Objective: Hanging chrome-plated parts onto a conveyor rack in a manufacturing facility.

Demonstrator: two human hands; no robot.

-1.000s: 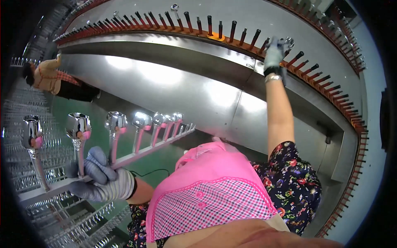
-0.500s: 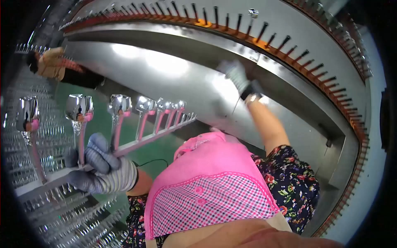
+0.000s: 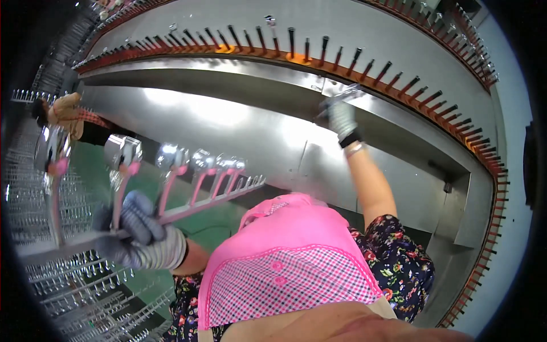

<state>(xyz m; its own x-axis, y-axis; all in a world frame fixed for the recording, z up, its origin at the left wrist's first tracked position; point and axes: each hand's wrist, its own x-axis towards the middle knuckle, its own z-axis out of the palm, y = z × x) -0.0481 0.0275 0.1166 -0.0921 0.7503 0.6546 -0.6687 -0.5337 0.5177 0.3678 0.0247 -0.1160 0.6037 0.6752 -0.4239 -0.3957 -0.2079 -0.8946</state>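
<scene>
My left hand, in a grey striped glove, is closed around a pale metal bar at the left. Along this bar stands a row of mirror-bright chrome parts with rounded heads on slim stems; one stem passes by my fingers. My right hand, in a light glove with a dark cuff, reaches forward over the steel trough. A shiny, silvery part, smeared by motion, shows at its fingertips, and its exact shape cannot be made out. The fingers seem closed on it, close to the trough's far edge.
Beyond the steel trough curves an orange-brown conveyor rail with upright dark pegs. One peg bears a small chrome piece. Racks of chrome parts fill the lower left. Another person is at the far left.
My right hand has moved slightly right, and a shiny part now shows at its fingertips. The pegs have shifted left in the picture. My left hand keeps its hold on the bar.
</scene>
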